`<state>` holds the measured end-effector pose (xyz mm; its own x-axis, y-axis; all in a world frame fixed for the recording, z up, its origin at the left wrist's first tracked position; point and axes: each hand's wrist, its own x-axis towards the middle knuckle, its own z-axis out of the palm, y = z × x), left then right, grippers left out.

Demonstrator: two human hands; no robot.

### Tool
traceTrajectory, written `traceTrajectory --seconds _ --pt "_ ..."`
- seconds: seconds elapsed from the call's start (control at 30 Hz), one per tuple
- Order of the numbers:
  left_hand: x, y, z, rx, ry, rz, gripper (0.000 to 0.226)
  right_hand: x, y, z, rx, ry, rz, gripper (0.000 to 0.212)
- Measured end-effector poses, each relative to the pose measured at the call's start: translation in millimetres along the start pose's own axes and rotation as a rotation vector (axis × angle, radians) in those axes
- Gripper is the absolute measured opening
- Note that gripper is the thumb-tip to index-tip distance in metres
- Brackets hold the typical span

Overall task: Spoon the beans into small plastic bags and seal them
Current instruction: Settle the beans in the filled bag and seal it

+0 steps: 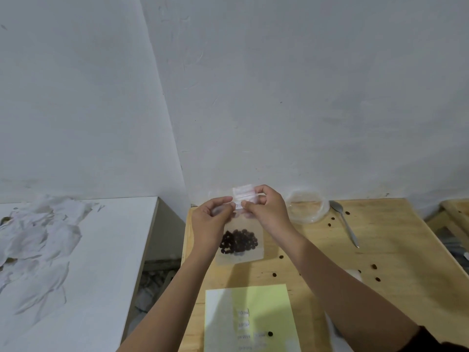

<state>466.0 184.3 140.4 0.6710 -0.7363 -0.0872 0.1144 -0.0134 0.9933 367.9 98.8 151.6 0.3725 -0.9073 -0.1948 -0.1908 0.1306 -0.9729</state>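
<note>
A small clear plastic bag hangs upright above the wooden table, with dark brown beans heaped in its lower half. My left hand pinches the bag's top at the left. At the top right, my right hand pinches it together with a white label strip. A metal spoon lies on the table to the right, beside a shallow clear plastic container by the wall.
Loose beans lie scattered over the table. A yellow-green sheet with small labels lies near the front edge. To the left, a white table carries a pile of clear bags. A gap separates both tables.
</note>
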Motion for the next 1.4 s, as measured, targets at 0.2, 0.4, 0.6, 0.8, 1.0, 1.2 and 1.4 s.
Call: traceTrajectory --seconds 0.2,0.4,0.6,0.8,1.0,1.2,1.4 --pt "26 -9 -4 0.027 -0.064 0.055 0.034 24 2 6 0.061 -0.009 0.015 0.02" --pt "41 -50 -18 0.161 -0.125 -0.001 0.069 51 16 9 0.091 0.089 0.03 0.025" --pt "66 -87 -23 0.169 -0.064 -0.091 0.065 62 58 32 -0.159 0.04 0.043 0.055" --pt "78 -117 -32 0.291 -0.031 -0.219 0.06 60 113 48 -0.484 -0.111 0.104 0.054" --pt "81 -142 -39 0.521 -0.071 -0.214 0.062 63 134 59 -0.662 -0.253 0.052 0.068" --pt "86 -148 -39 0.79 -0.202 -0.195 0.064 63 146 59 -0.831 -0.336 0.057 0.075" --pt "72 -124 -31 0.824 -0.105 -0.042 0.046 50 118 13 -0.739 -0.154 -0.039 0.051"
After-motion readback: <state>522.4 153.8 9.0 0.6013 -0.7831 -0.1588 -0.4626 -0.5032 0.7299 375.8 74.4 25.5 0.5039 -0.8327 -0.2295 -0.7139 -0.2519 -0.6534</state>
